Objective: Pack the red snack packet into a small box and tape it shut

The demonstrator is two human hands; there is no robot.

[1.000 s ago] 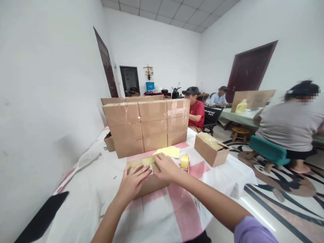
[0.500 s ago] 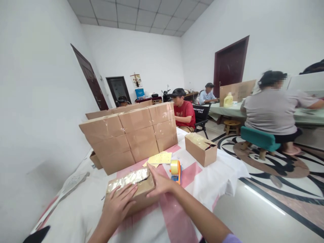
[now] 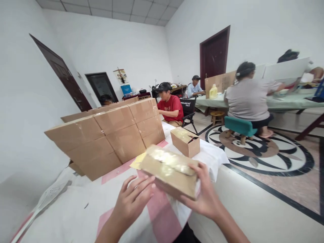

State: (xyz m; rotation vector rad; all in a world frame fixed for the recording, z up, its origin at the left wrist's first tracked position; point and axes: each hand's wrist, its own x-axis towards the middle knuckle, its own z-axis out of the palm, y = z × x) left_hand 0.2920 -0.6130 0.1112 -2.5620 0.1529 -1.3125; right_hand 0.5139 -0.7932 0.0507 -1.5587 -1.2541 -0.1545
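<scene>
A small cardboard box [image 3: 162, 177] with shiny clear tape along its top is tilted above the table. My right hand [image 3: 206, 192] grips its right end, thumb at the near lower edge and fingers over the top. My left hand [image 3: 135, 197] is beside the box's near left side, fingers stretched and apart; whether a fingertip touches the box I cannot tell. Part of a yellow sheet [image 3: 138, 161] shows behind the box. The tape dispenser seen earlier is hidden now.
A second taped box [image 3: 186, 141] stands near the table's far right edge. A tall cardboard partition [image 3: 118, 135] crosses the table's back. Beyond it sits a person in red [image 3: 173, 106]. Other people work at a green-covered table [image 3: 227, 101] on the right.
The box has been lifted and moved right, now in my right hand alone. My left hand has come off its top. The view has swung to the right.
</scene>
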